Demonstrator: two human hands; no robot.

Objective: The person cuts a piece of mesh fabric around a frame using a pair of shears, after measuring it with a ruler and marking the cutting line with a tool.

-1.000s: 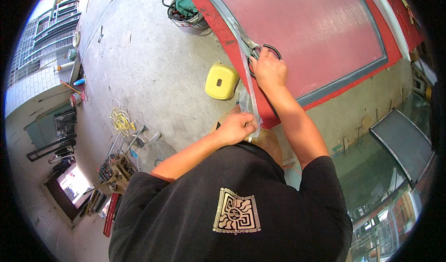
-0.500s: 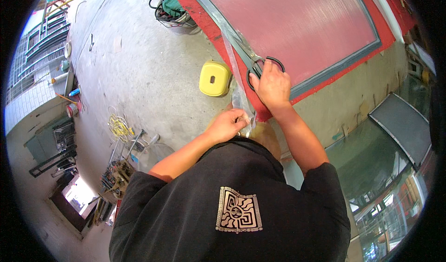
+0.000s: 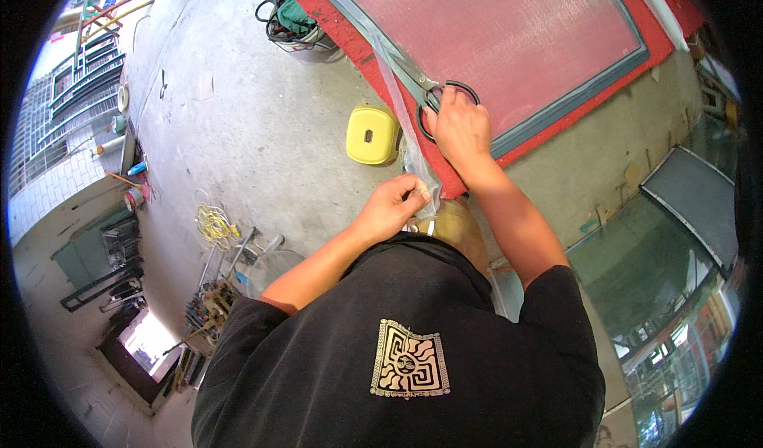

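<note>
We have the black-handled scissors (image 3: 430, 85) at the near left edge of a grey-bordered mesh panel (image 3: 517, 34), which lies on a red-covered table (image 3: 350, 44). Our right hand (image 3: 462, 126) curls around the handles, partly hiding them; our left hand (image 3: 393, 207), thumb and fingers pinched together, grips the end of a translucent strip (image 3: 411, 134) by the table corner. On our black shirt (image 3: 318, 352) we see a square sun-and-maze print (image 3: 410, 360), its edge marks too small to read. A yellow stool (image 3: 372, 130) stands just left of the table; beyond it sits a bucket holding green cloth (image 3: 296, 17).
</note>
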